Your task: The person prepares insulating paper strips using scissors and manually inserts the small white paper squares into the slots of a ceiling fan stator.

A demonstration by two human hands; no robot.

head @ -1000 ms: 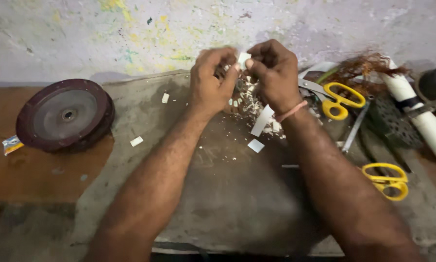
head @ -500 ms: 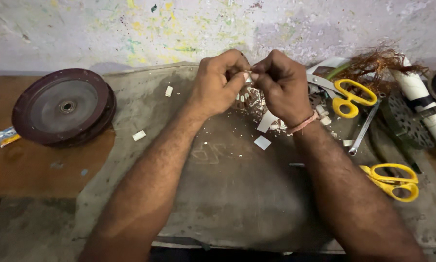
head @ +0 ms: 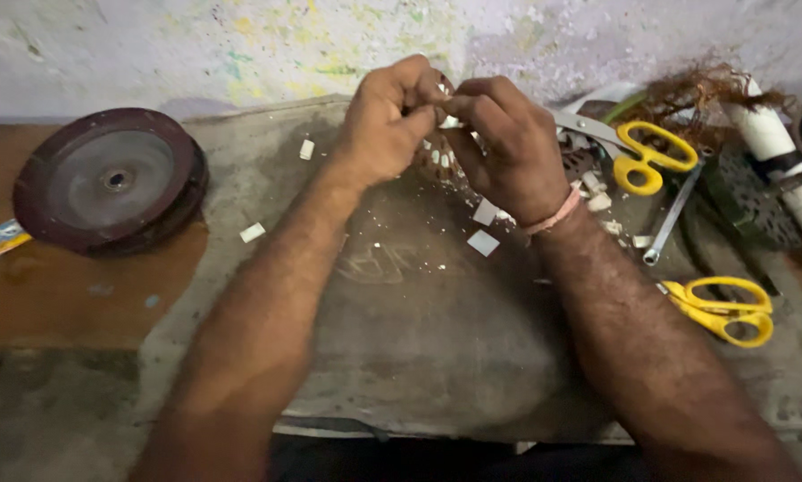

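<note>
— So, what are the hands doing?
— Left hand (head: 385, 125) and right hand (head: 499, 147) meet fingertip to fingertip, pinching a small white piece (head: 449, 120) above the grey mat (head: 419, 330).
— Nearby?
— Yellow scissors (head: 651, 156), just right.

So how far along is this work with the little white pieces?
Done, apparently: cut white scraps lie scattered on the grey mat. In hand: the left hand and right hand pinch a small white piece between them. Left: cannot tell; the heap under the hands is mostly hidden. Both yellow scissors lie idle.
</note>
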